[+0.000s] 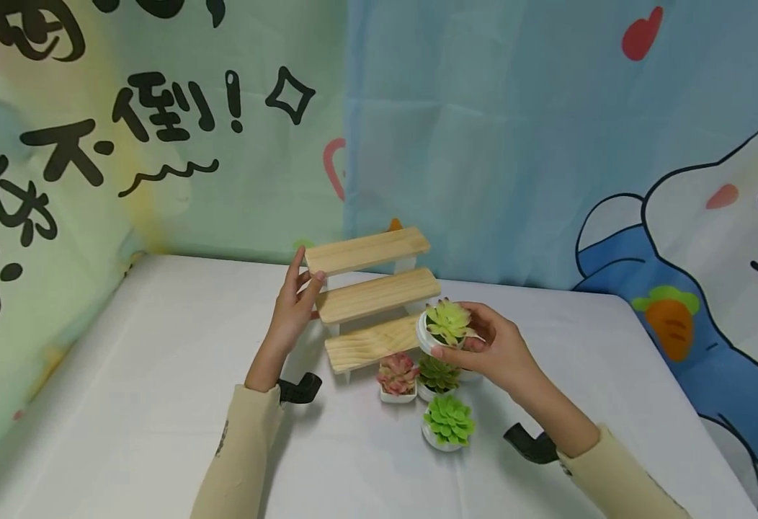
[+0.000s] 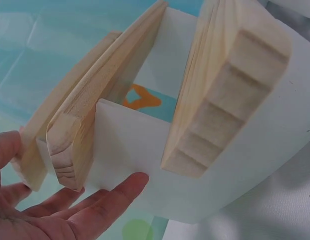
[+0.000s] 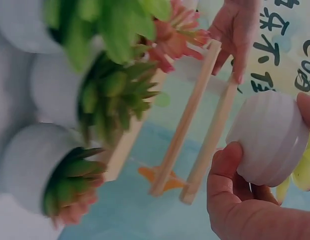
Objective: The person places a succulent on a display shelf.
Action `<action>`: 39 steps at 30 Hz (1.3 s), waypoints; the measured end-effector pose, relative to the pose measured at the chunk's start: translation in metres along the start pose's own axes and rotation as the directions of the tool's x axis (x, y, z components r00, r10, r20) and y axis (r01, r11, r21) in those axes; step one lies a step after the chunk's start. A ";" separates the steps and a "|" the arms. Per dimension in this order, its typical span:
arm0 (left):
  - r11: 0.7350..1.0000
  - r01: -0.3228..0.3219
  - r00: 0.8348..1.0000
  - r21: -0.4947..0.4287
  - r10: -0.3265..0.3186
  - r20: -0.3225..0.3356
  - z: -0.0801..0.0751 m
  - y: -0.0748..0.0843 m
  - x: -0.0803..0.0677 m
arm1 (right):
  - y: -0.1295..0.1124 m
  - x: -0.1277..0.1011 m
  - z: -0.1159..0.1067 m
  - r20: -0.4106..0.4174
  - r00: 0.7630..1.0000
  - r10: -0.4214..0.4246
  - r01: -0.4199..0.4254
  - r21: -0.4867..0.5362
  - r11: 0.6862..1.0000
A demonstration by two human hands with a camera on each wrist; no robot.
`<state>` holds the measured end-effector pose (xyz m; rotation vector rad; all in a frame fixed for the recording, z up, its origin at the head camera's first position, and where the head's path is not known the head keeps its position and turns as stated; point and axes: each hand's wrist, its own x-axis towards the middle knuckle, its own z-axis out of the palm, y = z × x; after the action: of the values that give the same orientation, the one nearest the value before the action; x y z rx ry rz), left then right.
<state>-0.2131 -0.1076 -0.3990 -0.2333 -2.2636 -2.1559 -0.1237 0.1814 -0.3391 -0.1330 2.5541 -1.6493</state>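
Note:
A three-tier wooden plant stand (image 1: 379, 295) with white side panels (image 2: 127, 150) stands on the table. At its left end my left hand (image 1: 291, 306) grips the top board, thumb at the board and fingertips along the side panel. My right hand (image 1: 498, 353) holds a yellow-green potted succulent (image 1: 447, 322) by its white pot (image 3: 267, 140), over the right end of the lowest board. Close below sit a pink succulent (image 1: 397, 375), a dark green succulent (image 1: 439, 376) and a bright green succulent (image 1: 450, 419). A red-tipped succulent (image 3: 77, 185) is mostly hidden behind my right hand in the head view.
A white cloth covers the table (image 1: 158, 404). Behind it hangs a printed curtain (image 1: 483, 144) with black lettering on the left and a cartoon animal on the right. The plant stand is near the table's back edge.

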 end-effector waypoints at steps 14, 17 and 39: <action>1.000 -0.005 1.000 0.028 0.005 -0.005 -0.002 0.001 0.001 | -0.020 0.034 0.008 0.034 0.999 -0.003 0.004 -0.052 0.999; 1.000 -0.009 1.000 0.029 0.009 -0.008 -0.003 0.000 0.001 | -0.023 0.039 0.008 0.041 0.999 0.002 0.000 -0.059 0.998; 1.000 -0.013 1.000 -0.012 0.012 -0.009 0.000 -0.001 0.001 | -0.046 0.085 0.023 0.044 0.999 -0.001 0.006 -0.113 0.994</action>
<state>-0.2143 -0.1072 -0.3995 -0.2373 -2.2389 -2.1611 -0.2043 0.1309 -0.3098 -0.1794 2.6156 -1.4859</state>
